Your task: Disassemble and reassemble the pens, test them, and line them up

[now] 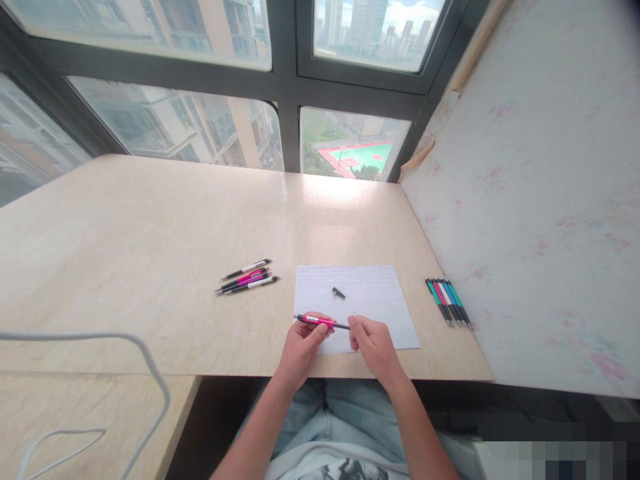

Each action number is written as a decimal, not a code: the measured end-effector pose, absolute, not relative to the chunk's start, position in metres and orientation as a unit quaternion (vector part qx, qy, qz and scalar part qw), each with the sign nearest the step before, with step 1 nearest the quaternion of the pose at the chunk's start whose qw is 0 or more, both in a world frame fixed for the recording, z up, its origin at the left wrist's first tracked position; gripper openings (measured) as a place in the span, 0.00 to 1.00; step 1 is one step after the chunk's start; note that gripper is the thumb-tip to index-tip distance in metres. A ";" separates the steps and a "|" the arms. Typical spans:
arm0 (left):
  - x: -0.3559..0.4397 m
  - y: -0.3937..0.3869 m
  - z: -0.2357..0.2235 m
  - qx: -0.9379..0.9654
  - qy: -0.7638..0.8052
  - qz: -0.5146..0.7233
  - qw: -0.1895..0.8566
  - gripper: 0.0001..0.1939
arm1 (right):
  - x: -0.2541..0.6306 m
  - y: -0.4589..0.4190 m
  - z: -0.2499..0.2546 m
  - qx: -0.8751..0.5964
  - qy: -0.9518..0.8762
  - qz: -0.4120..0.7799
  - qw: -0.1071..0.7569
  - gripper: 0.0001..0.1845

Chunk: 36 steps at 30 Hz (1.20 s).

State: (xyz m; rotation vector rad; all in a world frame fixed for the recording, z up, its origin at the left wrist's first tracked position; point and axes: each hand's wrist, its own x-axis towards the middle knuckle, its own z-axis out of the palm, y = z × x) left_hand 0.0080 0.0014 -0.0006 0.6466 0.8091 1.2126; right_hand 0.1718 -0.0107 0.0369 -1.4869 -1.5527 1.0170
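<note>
L hand (300, 343) is holding the pink pen (317, 321) by its barrel, thumb pressing it against the fingers, over the near L part of the white paper (383, 303). R hand (373, 340) is pinching the R end of the thin dark rod (342, 326) sticking out of the pen, thumb vs. fingers.

Progress-wise, this pen is looking only partly together: rod is showing, & a small dark piece (339, 293), poss. its grip section, is lying apart on the paper, just beyond the hands. Over on the L, a loose group of pens (247, 283) is lying at uneven spacing, all looking whole. On the far R, near the wall (540, 267), a row of pens (447, 300) is sitting side by side, also looking whole; exact no. is hard to tell.

Re containers: no box or tray is showing; the pen barrel is the only hollow thing in hand, w/ the rod apparently running into it. Its inside is staying hidden.
</note>
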 end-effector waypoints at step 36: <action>0.008 0.004 -0.002 0.189 0.349 0.566 0.723 0.08 | 0.193 0.030 0.002 -0.669 -0.555 0.268 0.416 0.11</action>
